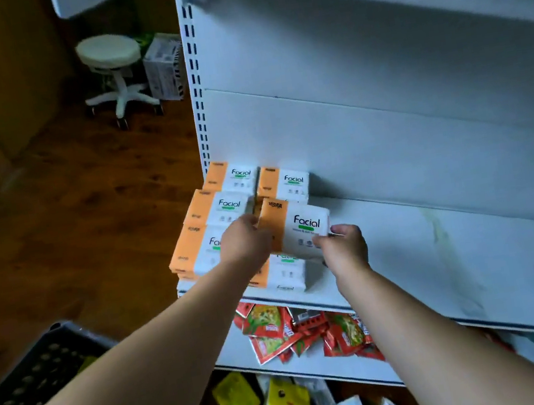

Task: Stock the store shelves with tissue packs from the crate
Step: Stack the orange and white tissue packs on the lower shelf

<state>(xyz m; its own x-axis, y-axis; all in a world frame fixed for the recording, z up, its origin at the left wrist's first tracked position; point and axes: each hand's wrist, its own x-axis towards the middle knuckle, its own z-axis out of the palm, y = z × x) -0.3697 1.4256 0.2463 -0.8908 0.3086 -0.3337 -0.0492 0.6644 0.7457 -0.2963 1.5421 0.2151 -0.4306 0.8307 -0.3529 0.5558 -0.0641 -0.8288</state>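
Stocking in progress: I hold one tissue pack [300,226] just above the front stack on the white shelf [438,246]. My left hand [245,240] is curled round its orange end and my right hand [345,246] pinches the white end. Gripping both short ends seems meant to keep it level and square with the shelved packs [224,205]. Its long axis runs left to right along the shelf, printed face up, orange end leftward. The black crate [35,375] sits lower left.
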